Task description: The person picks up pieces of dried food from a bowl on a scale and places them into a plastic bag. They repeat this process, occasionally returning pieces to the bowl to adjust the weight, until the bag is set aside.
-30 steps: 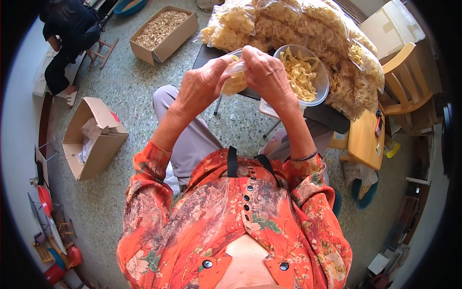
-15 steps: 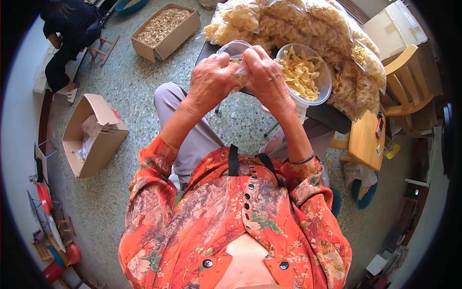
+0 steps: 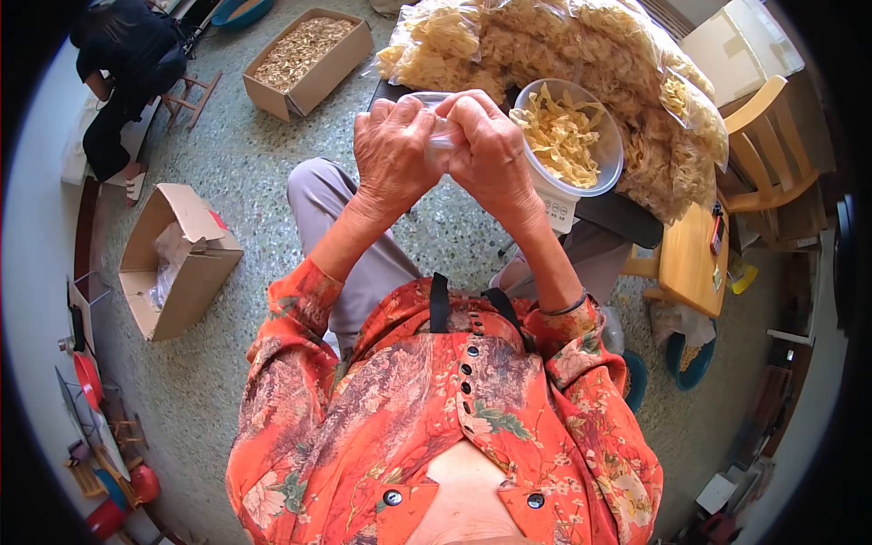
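Observation:
Both hands meet over the near edge of the dark table, pinching a clear plastic bag (image 3: 440, 136) between them. My left hand (image 3: 394, 154) has its fingers curled on the bag's left side. My right hand (image 3: 486, 153) grips its right side, close against the left. The fingers hide most of the bag and what is in it. Just right of my right hand, a round translucent bowl (image 3: 614, 162) with yellowish dried strips (image 3: 561, 136) rests on a white scale (image 3: 556, 207). Behind it are piled clear bags (image 3: 627, 73) of similar strips.
An open carton (image 3: 313, 86) of brownish pieces stands on the floor ahead. Another open box (image 3: 195, 277) lies left. A person (image 3: 132, 54) sits upper left. A wooden stool (image 3: 690, 263), a wooden chair (image 3: 772, 168) and a teal basin (image 3: 695, 363) are at the right.
My hands have drawn closer together on the bag, and its opening is now gathered and mostly covered by the fingers. More of the scale shows beneath the bowl.

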Available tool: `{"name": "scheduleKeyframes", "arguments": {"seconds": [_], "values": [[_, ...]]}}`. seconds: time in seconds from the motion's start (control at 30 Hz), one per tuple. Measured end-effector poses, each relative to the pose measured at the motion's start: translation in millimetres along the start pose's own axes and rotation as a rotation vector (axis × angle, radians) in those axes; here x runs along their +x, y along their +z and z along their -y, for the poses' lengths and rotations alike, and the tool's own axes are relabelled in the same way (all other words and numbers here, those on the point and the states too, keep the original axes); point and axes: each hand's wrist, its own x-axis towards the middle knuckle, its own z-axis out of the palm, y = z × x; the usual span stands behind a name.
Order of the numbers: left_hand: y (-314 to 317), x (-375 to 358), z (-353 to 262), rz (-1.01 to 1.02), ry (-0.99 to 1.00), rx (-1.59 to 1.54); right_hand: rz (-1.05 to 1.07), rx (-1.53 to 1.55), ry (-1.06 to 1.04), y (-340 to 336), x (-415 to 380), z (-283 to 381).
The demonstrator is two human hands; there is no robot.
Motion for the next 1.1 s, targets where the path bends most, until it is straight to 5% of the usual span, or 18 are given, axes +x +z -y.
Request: {"name": "scheduleKeyframes", "arguments": {"seconds": [0.23,0.37,0.43,0.53,0.77,1.1], "values": [[1.8,-5.6,15.8,-0.082,0.137,0.065,-0.041,-0.081,-0.022,-3.2,-15.5,13.8],[19.1,-17.4,21.8,-0.052,0.166,0.037,-0.178,-0.174,0.216,4.4,-16.8,13.8],[20.8,-20.1,20.7,-0.072,0.190,0.057,-0.175,-0.344,0.134,3.1,-12.3,12.1],[24.0,-23.0,20.4,-0.055,0.202,0.022,-0.016,-0.409,0.305,8.6,-7.6,5.3],[19.9,-22.0,14.7,0.034,0.213,0.068,-0.110,-0.180,0.108,18.0,-5.7,-18.2],[24.7,-15.7,32.6,0.170,0.277,-0.021,-0.131,-0.110,0.196,24.6,-2.9,-21.2]]}}
